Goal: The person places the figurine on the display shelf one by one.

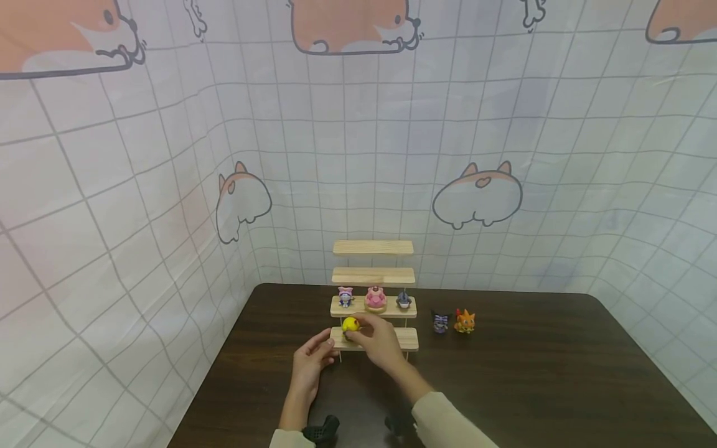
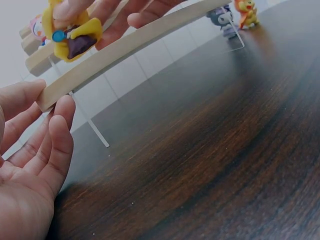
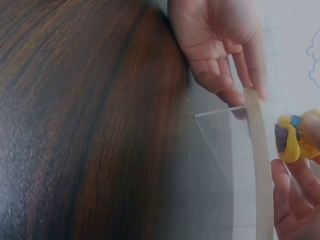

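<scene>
Between the thumb and fingers of my right hand (image 1: 382,342) is a small yellow figurine (image 1: 350,324), held over the left end of the wooden display stand's lowest board (image 1: 406,339). In the right wrist view a slim gap shows between the figurine (image 3: 287,142) and the board (image 3: 260,165). My left hand (image 1: 308,368) grips that board's left end, thumb above and fingers below, as the left wrist view shows. One tier up sit a pink-and-white figurine (image 1: 345,297), a pink figurine (image 1: 375,298) on a round base and a grey-blue figurine (image 1: 404,299).
Right of the stand, a dark purple figurine (image 1: 440,323) and an orange one (image 1: 465,321) stand on the dark wooden table (image 1: 532,367). Two bare upper boards (image 1: 373,247) rise behind. Thin clear legs (image 2: 92,122) support the stand. A patterned curtain (image 1: 386,137) surrounds the table.
</scene>
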Available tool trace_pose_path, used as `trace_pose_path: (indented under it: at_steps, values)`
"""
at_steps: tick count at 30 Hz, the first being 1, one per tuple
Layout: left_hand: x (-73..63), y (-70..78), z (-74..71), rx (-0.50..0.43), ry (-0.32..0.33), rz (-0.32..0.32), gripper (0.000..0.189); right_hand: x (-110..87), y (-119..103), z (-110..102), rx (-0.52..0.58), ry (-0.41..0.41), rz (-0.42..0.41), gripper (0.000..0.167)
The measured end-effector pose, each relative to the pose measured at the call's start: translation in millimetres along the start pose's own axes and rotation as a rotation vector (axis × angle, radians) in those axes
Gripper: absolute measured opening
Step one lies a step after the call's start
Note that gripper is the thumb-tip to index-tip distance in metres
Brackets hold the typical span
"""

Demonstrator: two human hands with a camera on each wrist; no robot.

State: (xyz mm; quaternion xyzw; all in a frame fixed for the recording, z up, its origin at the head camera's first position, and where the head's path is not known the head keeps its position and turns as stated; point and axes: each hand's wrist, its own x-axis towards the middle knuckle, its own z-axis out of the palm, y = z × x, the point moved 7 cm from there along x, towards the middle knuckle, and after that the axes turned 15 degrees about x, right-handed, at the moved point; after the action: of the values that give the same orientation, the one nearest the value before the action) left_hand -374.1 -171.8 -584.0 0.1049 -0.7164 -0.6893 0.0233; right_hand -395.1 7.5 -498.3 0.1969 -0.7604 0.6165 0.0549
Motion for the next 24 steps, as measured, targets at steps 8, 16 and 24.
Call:
trace_pose_path:
  at_steps: [8,16,24]
  values:
    - [-0.2,-0.8,-0.2,-0.001,-0.004,0.008,0.047,0.9,2.4,5.4,-0.031,0.011,0.017,0.036]
    - [0.0,-0.7,-0.1,-0.006,-0.009,0.012,0.046,1.1,5.5,10.5,-0.065,0.003,0.026,0.037]
    - [-1.0,-0.4,-0.5,0.007,-0.004,0.017,0.046,3.5,9.9,11.4,-0.085,0.001,0.060,0.038]
